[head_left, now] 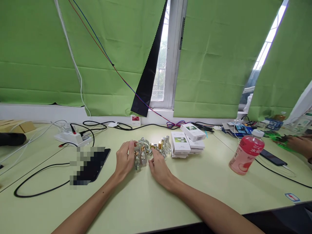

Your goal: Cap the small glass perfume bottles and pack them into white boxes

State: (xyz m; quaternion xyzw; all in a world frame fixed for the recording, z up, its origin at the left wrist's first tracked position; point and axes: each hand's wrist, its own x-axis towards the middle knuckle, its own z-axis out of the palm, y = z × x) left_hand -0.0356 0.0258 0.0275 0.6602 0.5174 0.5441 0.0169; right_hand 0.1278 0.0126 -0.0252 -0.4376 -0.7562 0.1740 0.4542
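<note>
**Flanking a huddle of small glass bottles (143,159) with both hands**

Your bottles stand close together mid-tabletop (146,208), between your two hands, some with gold caps, some with silver. Two gold-topped ones are at the near left of the group.

Your left hand (125,159) lies against the left side of the cluster, fingers close together and bent toward the glass; cannot tell whether they are clamped on any bottle. Your right hand (160,170) is at the near right side, index finger stretched toward the gold caps, thumb apart from it, nothing pinched between them.

Just right of the bottles you have a pile of flat white boxes (180,148), one more lying slantwise on top at the back.

Farther right: a pink drink bottle (245,156), white-capped, and beyond it a dark phone (273,157). At the far right edge, another person's hand (301,144) reaches in over something green.

To your left, a black device (98,165), partly pixelated, lies near a white power strip (73,138). Green blinds (209,65) hang behind, parted at a narrow window (161,65).
</note>
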